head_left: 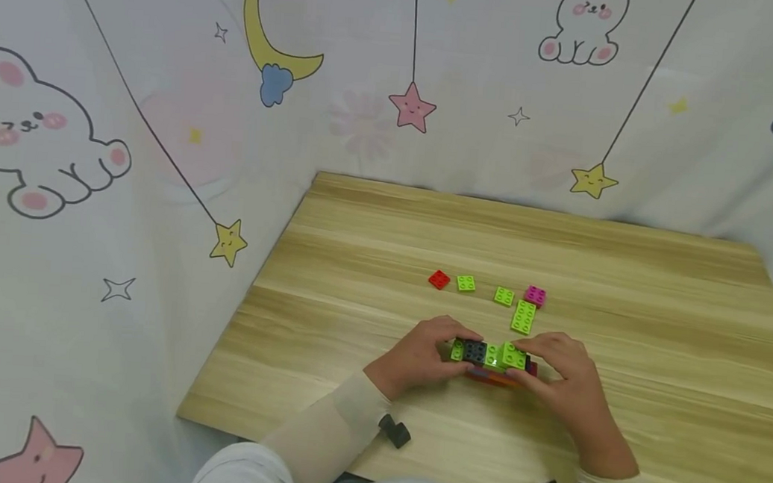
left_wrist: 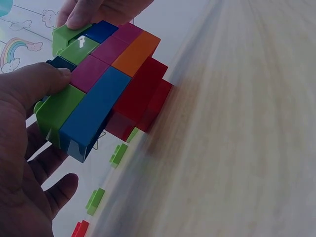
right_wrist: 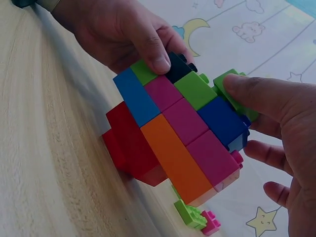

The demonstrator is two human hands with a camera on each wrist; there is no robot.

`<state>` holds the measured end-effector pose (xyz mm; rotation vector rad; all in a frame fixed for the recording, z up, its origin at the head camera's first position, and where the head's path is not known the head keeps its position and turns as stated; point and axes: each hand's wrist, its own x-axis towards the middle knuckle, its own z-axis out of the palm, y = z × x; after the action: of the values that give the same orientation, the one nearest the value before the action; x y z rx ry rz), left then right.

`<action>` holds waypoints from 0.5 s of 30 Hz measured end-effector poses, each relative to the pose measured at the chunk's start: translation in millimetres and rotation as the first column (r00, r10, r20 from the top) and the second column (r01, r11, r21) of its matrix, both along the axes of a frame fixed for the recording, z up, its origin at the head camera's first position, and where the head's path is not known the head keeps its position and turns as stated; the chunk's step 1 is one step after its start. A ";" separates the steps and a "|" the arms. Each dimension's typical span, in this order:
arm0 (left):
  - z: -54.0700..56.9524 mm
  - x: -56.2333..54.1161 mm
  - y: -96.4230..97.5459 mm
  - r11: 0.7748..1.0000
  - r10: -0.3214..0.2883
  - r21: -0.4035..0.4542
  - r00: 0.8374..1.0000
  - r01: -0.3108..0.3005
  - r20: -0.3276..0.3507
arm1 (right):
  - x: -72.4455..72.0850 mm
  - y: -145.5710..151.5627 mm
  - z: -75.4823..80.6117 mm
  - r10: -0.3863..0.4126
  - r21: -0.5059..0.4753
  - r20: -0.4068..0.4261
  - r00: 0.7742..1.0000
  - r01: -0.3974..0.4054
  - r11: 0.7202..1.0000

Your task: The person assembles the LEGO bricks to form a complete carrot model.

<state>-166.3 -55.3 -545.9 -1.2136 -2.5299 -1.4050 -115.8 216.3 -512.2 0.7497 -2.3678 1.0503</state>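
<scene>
A stack of toy building bricks (right_wrist: 185,118) stands in front of me on the table. It has red bricks at the bottom, then blue and orange, then magenta, and green, black and dark blue higher up. My left hand (head_left: 422,352) grips its left end, thumb on the near side beside the black brick (head_left: 475,351) and fingers on the far side. At the right end my right hand (head_left: 569,370) pinches a lime green brick (head_left: 515,355) on the top of the stack, with thumb and index finger. The right hand's other fingers are apart from the stack.
Beyond the stack, loose bricks lie on the wooden table (head_left: 357,269): a red one (head_left: 439,279), two small lime green ones (head_left: 466,283), a longer lime green one (head_left: 523,317) and a magenta one (head_left: 535,295). A printed curtain (head_left: 345,59) hangs behind and at the left.
</scene>
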 end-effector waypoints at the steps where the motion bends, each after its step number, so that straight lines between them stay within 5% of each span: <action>1: 0.1 0.1 0.1 1.000 0.000 0.000 1.000 0.000 0.000 | -0.3 -0.2 0.5 0.000 0.010 -0.001 1.000 0.000 1.000; 15: 1.3 -0.6 -0.9 1.000 0.003 -0.025 1.000 -0.003 -0.011 | -3.1 -8.8 9.4 0.028 0.093 -0.005 1.000 -0.027 0.995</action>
<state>-166.9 -56.1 -544.6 -1.2173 -2.5491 -1.3664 -118.9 207.5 -502.8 0.8200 -2.4210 0.9530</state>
